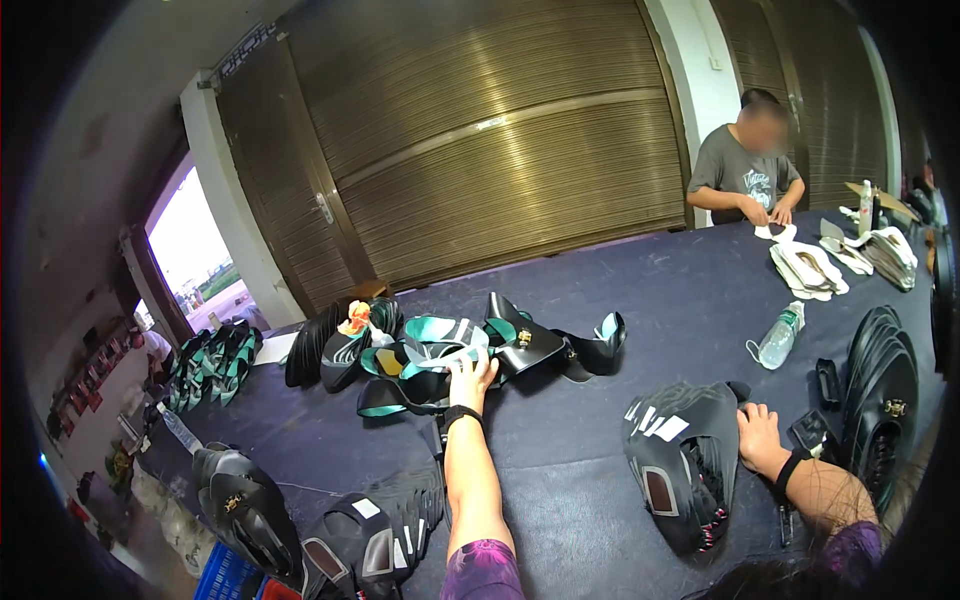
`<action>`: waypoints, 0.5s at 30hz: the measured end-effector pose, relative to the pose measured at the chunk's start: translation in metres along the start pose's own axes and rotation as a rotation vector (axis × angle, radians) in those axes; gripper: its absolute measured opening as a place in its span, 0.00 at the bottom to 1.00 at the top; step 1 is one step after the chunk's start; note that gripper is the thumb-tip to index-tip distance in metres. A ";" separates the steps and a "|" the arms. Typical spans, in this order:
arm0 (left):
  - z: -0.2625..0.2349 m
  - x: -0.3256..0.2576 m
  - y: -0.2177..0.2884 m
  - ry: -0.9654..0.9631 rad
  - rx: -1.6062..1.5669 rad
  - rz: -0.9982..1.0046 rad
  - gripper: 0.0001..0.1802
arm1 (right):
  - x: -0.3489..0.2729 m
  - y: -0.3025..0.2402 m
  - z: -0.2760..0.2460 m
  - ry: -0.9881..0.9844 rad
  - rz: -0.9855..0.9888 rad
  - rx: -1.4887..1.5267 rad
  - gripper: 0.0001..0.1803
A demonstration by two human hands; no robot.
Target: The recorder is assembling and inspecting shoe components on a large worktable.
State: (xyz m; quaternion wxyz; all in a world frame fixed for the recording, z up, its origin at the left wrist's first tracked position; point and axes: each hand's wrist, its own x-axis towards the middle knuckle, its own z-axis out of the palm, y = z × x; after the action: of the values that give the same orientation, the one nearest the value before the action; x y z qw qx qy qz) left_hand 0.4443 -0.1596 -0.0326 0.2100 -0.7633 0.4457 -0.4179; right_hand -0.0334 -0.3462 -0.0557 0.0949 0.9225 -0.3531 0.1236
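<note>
Across the dark table (pixel 620 310), the left hand (pixel 470 380) is closing on a black-and-teal shoe upper (pixel 440 350) in the far-edge heap; the right hand (pixel 760 435) is resting open beside a black stack (pixel 685 465), likely mid-pick, needing a clean lift.

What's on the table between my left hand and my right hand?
In the head view, only bare dark tablecloth lies between the left hand and the black stack of shoe uppers that the right hand touches.

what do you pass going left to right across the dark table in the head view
teal-lined shoe uppers → black shoe upper pile with the left hand on it → black stack by the right hand → plastic bottle → cream pieces
</note>
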 end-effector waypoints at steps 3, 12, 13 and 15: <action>0.009 0.000 0.000 0.072 -0.074 -0.003 0.19 | 0.001 0.005 0.010 0.020 0.001 0.024 0.21; -0.024 0.007 -0.010 0.125 -0.855 -0.194 0.30 | 0.000 0.000 0.003 0.166 0.011 0.119 0.15; -0.034 0.009 -0.013 0.114 -0.913 -0.156 0.35 | 0.001 -0.007 -0.008 0.162 0.021 0.130 0.15; -0.043 0.015 -0.014 -0.053 -1.124 -0.066 0.42 | -0.002 0.003 0.016 0.154 0.039 0.146 0.15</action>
State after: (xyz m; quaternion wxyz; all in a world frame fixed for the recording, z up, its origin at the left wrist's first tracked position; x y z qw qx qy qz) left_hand 0.4198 -0.1635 0.0076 -0.2310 -0.7814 0.5704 -0.1034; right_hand -0.0344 -0.3512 -0.0709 0.0520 0.9077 -0.3528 0.2213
